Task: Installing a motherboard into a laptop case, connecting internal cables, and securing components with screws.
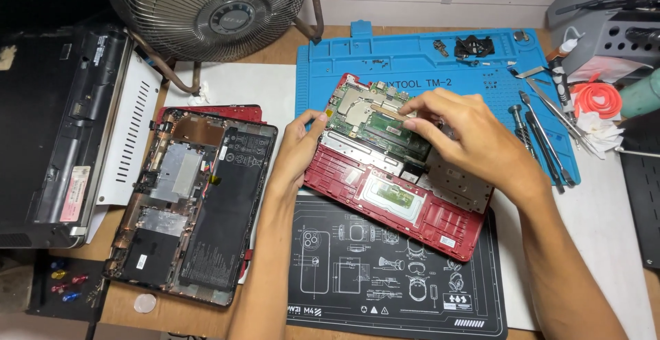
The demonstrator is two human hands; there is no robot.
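An opened red laptop base (440, 226) lies tilted across the blue repair mat (412, 58) and the black mat (357, 278). A green circuit board (364, 116) sits in its upper part. My left hand (299, 151) rests against the base's left edge, thumb touching the board's corner. My right hand (467, 137) lies over the board, its fingertips pressing on a green strip near the board's middle. Whether those fingers pinch anything is hidden.
A second opened laptop with a black battery (206, 209) lies at left, beside a black closed device (55, 127). A metal fan (206, 10) stands at the back. Screwdrivers and tweezers (543, 134) lie on the mat's right side, with small screws (474, 48) at its top.
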